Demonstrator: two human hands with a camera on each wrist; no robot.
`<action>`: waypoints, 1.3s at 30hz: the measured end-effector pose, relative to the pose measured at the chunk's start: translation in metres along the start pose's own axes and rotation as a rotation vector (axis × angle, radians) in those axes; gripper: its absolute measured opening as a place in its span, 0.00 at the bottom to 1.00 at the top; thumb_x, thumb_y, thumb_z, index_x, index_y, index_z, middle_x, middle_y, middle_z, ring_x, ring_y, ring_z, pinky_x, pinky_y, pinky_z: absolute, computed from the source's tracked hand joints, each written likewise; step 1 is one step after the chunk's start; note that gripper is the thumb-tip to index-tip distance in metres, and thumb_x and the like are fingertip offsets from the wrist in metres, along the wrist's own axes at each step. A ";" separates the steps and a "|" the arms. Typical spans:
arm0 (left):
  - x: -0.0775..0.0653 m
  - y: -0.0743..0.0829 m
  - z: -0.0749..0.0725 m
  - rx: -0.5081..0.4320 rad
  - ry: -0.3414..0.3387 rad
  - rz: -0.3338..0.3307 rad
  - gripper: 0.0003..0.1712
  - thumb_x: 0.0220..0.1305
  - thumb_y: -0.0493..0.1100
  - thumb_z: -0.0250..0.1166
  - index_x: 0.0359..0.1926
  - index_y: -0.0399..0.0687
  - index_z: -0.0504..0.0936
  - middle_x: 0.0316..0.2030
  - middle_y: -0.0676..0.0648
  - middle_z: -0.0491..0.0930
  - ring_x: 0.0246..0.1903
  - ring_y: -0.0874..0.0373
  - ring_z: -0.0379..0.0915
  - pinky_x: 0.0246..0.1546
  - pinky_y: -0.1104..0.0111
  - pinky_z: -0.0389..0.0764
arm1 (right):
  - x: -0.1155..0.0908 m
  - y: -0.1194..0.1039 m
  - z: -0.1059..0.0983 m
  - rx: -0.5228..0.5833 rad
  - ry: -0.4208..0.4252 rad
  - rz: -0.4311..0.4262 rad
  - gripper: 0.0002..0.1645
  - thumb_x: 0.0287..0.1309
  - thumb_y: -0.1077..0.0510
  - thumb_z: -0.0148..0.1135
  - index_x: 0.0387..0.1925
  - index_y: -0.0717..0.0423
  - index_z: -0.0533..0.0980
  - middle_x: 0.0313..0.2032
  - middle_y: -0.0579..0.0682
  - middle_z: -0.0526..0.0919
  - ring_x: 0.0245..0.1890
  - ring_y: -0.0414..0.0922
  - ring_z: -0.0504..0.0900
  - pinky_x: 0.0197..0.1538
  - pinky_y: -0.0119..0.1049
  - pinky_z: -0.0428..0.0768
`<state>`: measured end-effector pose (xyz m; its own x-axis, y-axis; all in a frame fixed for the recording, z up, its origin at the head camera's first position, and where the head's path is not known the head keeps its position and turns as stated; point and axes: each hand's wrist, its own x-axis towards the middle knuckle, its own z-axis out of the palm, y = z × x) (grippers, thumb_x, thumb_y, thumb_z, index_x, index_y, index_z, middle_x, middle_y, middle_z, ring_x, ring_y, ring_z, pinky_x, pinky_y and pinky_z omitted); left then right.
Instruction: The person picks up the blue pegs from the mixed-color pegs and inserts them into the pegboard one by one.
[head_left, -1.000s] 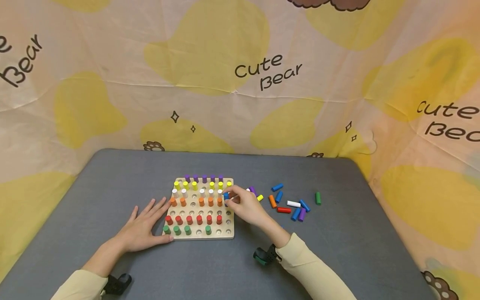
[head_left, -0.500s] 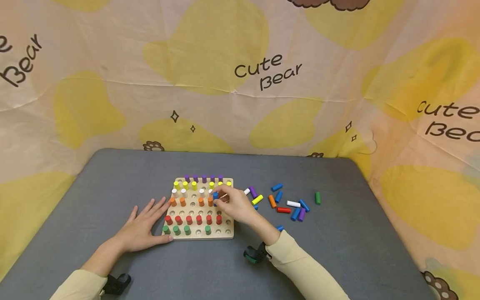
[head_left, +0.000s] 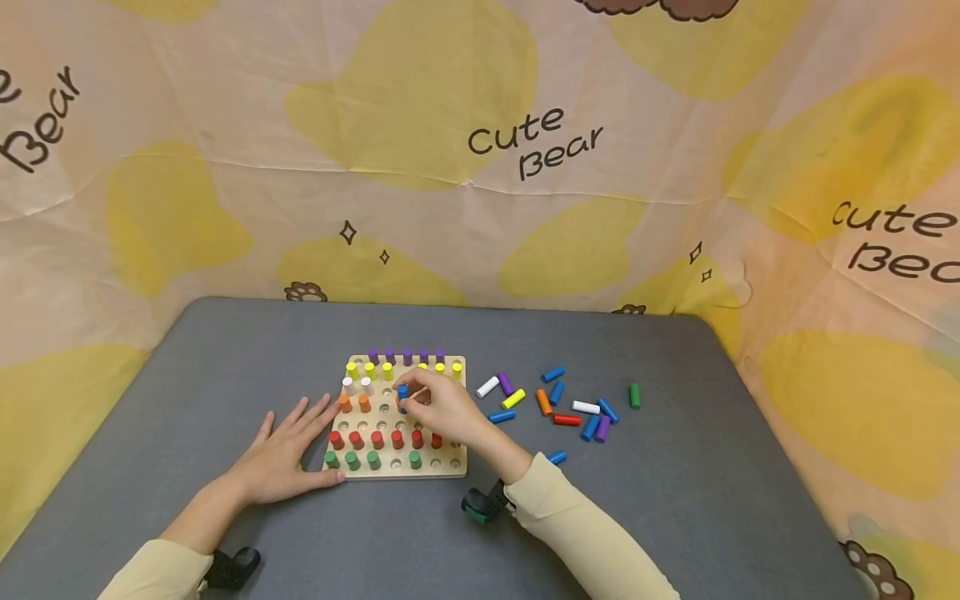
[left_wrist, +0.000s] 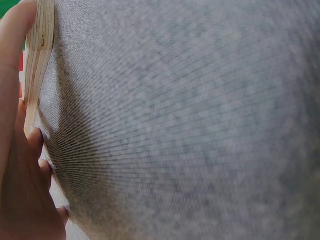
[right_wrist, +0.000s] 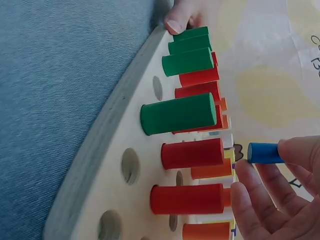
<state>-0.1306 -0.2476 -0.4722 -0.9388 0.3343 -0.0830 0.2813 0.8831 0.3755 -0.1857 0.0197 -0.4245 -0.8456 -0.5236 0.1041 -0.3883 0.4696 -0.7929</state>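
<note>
A wooden pegboard (head_left: 442, 472) lies on the table, with rows of purple, yellow, white, orange, red and green pegs standing in its holes. My right hand (head_left: 452, 414) pinches a blue peg (right_wrist: 265, 153) between thumb and fingers above the board. In the head view this peg is over the white and orange rows, and my hand hides some pegs behind it. The right wrist view shows the peg apart from the board. My left hand (head_left: 281, 458) rests at the board's left edge, fingers spread, thumb touching the front left corner.
Right of the board several loose pegs lie scattered, among them a red peg (head_left: 567, 420), an orange peg (head_left: 543, 402), a white peg (head_left: 586, 407) and a green peg (head_left: 635, 396). A patterned cloth (head_left: 420, 242) hangs behind the grey table (head_left: 712, 500).
My right hand has moved left across the board with the blue peg, from its right edge toward the middle. Loose pegs behind the hand have come into sight. My left hand has stayed put.
</note>
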 end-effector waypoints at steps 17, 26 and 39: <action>-0.001 0.001 -0.001 -0.018 0.001 0.004 0.59 0.42 0.76 0.60 0.72 0.61 0.49 0.71 0.44 0.49 0.69 0.38 0.40 0.59 0.34 0.35 | 0.018 -0.012 0.018 0.003 -0.047 -0.013 0.13 0.60 0.60 0.58 0.47 0.54 0.76 0.41 0.45 0.81 0.36 0.34 0.79 0.36 0.21 0.76; -0.002 0.002 -0.002 -0.020 0.010 0.011 0.58 0.42 0.76 0.60 0.72 0.62 0.49 0.71 0.45 0.50 0.69 0.38 0.40 0.59 0.34 0.36 | 0.023 -0.017 0.032 -0.010 -0.035 0.004 0.13 0.60 0.59 0.57 0.47 0.52 0.76 0.41 0.42 0.81 0.36 0.31 0.80 0.33 0.20 0.75; -0.002 0.002 -0.001 -0.028 0.013 0.007 0.58 0.43 0.76 0.59 0.72 0.61 0.49 0.71 0.46 0.49 0.69 0.39 0.39 0.60 0.35 0.35 | 0.028 -0.023 0.048 -0.108 -0.038 -0.019 0.15 0.60 0.58 0.57 0.50 0.46 0.73 0.43 0.43 0.81 0.38 0.32 0.80 0.29 0.18 0.74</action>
<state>-0.1283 -0.2474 -0.4702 -0.9393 0.3362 -0.0687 0.2824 0.8711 0.4018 -0.1828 -0.0395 -0.4326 -0.8239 -0.5589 0.0942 -0.4434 0.5322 -0.7212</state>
